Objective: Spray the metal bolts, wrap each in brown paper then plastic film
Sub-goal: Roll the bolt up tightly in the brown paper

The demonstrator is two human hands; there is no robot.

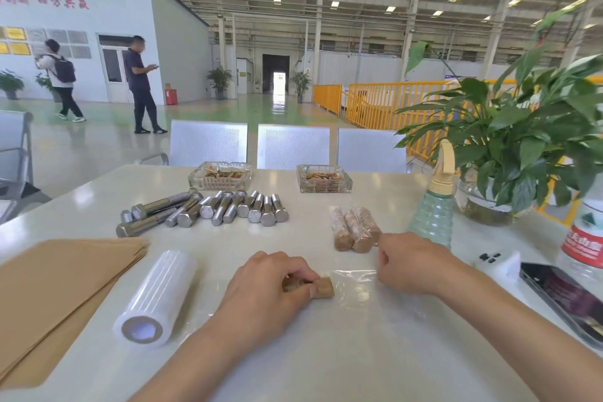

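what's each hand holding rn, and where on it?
Left hand grips the paper-wrapped bolt around its middle. Right hand pinches an edge of the plastic film.

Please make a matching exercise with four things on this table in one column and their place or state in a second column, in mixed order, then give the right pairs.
Things:
1. film roll
2. bare bolts
3. wrapped bolts
4. paper-wrapped bolt

Places or states:
A. under the left hand, on a film sheet
B. lying beside the brown paper stack
C. finished, next to the spray bottle
D. heaped before the left ashtray

Pairs: 1-B, 2-D, 3-C, 4-A
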